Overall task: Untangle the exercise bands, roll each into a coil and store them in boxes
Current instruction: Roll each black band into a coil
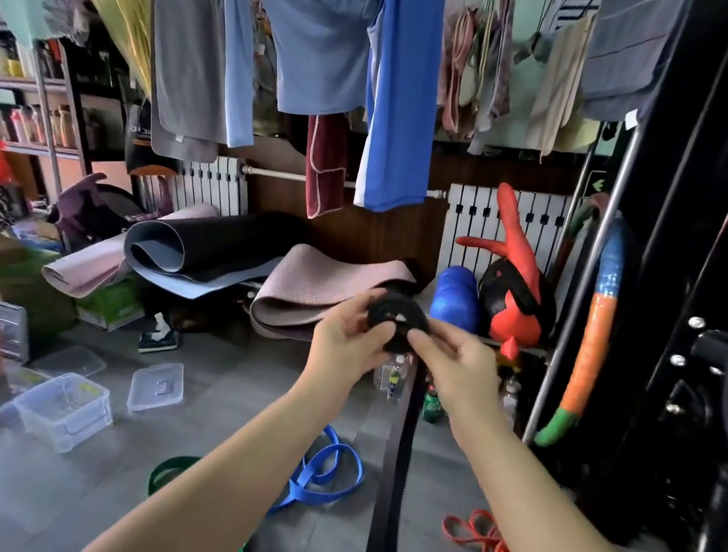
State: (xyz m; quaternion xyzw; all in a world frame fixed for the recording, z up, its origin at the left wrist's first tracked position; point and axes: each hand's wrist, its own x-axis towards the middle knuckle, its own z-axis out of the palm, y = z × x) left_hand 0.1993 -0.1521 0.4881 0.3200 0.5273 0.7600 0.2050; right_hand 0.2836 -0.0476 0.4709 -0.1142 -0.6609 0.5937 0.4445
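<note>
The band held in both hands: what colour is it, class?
The band is black; the head view shows it best.

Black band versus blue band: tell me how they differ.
The black band is partly rolled into a coil, its tail hanging down; the blue band lies in loose loops. The black band is held up by the left hand and right hand; the blue band rests on the floor. Both are flat straps, not yet boxed.
</note>
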